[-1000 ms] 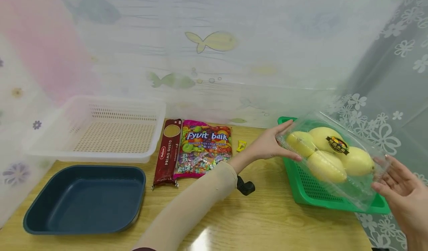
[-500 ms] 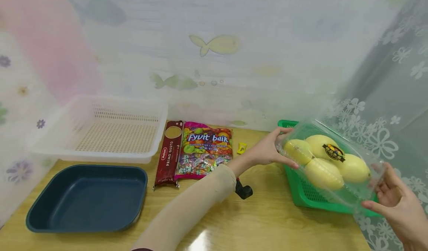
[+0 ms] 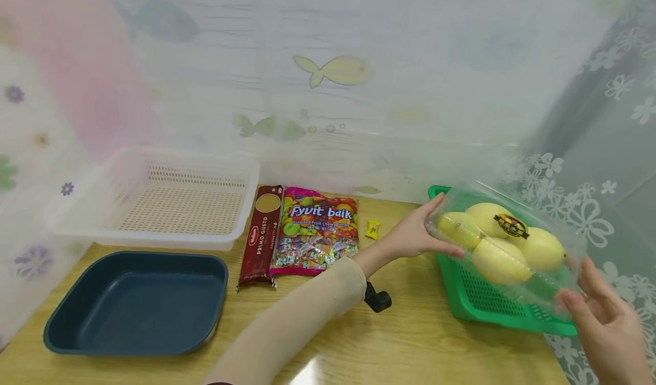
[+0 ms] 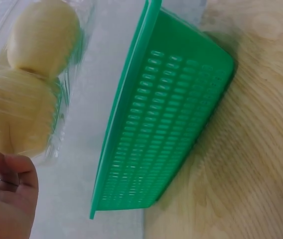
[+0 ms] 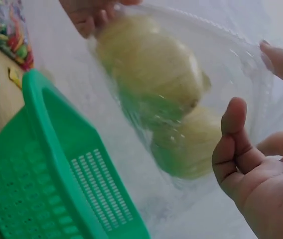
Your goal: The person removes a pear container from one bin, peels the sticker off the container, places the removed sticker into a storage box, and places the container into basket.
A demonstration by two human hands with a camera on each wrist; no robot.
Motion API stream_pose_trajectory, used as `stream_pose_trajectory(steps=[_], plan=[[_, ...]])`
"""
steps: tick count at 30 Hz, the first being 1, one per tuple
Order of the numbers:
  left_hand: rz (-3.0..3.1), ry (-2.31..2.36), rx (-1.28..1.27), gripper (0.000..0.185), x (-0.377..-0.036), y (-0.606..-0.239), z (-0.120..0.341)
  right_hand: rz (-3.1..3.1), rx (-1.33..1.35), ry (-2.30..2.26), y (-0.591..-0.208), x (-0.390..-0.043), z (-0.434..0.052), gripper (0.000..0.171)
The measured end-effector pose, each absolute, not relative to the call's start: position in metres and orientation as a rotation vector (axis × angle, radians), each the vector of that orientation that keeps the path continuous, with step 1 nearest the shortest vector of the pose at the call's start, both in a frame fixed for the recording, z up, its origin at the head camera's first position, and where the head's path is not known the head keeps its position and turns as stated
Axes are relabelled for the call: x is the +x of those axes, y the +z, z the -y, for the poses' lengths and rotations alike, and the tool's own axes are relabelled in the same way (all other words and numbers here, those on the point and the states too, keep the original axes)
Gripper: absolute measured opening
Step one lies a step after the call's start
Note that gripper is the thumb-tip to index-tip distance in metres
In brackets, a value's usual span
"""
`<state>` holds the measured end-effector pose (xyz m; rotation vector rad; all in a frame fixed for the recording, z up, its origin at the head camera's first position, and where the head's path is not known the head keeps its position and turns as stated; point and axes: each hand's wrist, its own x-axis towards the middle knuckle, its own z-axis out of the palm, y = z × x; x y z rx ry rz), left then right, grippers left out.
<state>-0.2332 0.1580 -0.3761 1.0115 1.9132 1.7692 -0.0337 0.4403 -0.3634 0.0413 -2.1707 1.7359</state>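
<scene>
A clear plastic box (image 3: 556,279) of several pale yellow oval fruits (image 3: 502,259) is held between both hands above the green basket (image 3: 453,299). It tilts down toward the right, with a dark round label (image 3: 511,225) on top. At the box's left end, my left hand (image 3: 410,231) grips it between thumb and fingers. My right hand (image 3: 607,316) pinches the lower right end with the thumb on the near side. The left wrist view has the left fingers (image 4: 12,174) beside the box; the right wrist view shows the box above the basket's rim.
Left of the basket lie a small yellow wrapped candy (image 3: 372,229), a bag of chewy candy (image 3: 315,231) and a red spaghetti packet (image 3: 260,237). A white basket (image 3: 176,240) and a dark blue tub (image 3: 135,351) stand at the left. A patterned curtain (image 3: 328,151) hangs behind.
The box stays in both hands over the green basket; it has lowered a little, and its right end has come slightly leftward. The right hand has moved left and down with it.
</scene>
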Motion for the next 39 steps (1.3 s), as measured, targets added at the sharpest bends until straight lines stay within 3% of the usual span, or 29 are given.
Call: stream_pose_trajectory(steps=[8,16,21,39], plan=[[-1.940,1.810,0.984,0.122,-0.226,-0.373,-0.152,1.874,0.109,1.889,-0.366,-0.039,-0.413,0.078],[-2.062,1.832,0.908,0.121,-0.218,-0.367,-0.149,1.879,-0.243,1.758,-0.364,-0.042,-0.395,0.073],[-2.166,1.777,0.904,0.124,-0.214,-0.366,-0.149,1.949,-0.275,1.729,-0.367,-0.043,-0.393,0.083],[-2.279,1.602,0.882,0.129,-0.210,-0.370,-0.151,1.751,-0.461,1.768,-0.371,-0.050,-0.387,0.074]])
